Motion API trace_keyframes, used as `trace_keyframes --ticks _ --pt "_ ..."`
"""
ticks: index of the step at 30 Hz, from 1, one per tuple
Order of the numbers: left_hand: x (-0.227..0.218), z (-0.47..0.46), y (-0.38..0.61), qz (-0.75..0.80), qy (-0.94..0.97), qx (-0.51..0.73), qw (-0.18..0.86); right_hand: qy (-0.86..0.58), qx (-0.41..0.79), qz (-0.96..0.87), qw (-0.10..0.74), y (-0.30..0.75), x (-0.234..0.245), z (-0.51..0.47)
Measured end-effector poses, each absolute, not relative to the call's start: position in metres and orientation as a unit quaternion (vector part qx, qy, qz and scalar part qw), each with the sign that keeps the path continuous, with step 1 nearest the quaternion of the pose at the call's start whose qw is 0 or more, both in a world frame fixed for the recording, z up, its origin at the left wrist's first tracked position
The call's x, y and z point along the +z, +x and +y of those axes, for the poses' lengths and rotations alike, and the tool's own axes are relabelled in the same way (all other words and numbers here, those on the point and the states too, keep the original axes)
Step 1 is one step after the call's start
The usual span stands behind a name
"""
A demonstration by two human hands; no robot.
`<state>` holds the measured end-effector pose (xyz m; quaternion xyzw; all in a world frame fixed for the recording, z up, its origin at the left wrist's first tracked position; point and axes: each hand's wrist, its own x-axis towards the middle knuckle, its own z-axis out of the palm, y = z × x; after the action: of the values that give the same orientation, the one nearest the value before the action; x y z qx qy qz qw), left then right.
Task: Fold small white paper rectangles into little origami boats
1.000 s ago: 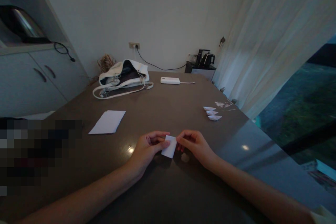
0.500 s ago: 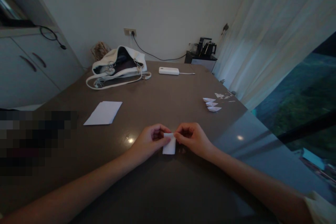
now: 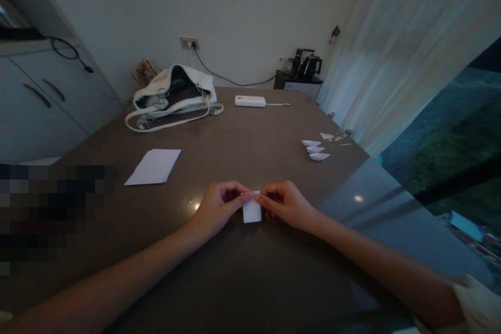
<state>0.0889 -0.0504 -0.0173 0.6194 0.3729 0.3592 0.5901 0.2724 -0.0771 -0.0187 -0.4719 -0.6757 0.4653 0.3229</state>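
A small folded piece of white paper is held just above or on the table, its lower part hanging toward me. My left hand pinches its upper left edge between thumb and fingers. With thumb and forefinger, my right hand grips the upper right edge, and the two thumb tips nearly meet at the top of the paper. To the right, three small folded paper boats sit in a row. At the left lies a stack of white paper sheets.
A white handbag with its strap lies at the back left. Near the far edge is a white power strip or power bank with a short cable. Paper scraps lie by the right edge of the brown table. A black kettle stands beyond.
My right thumb has moved left onto the paper's top edge, closer to the left thumb. The view has shifted slightly.
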Motion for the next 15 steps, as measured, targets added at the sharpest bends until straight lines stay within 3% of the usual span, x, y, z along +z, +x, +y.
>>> trace_keyframes --ticks 15 --pt "-0.0203 -0.0521 0.0881 0.373 0.586 0.385 0.608 -0.473 0.434 -0.71 0.29 0.2715 -0.0152 -0.0808"
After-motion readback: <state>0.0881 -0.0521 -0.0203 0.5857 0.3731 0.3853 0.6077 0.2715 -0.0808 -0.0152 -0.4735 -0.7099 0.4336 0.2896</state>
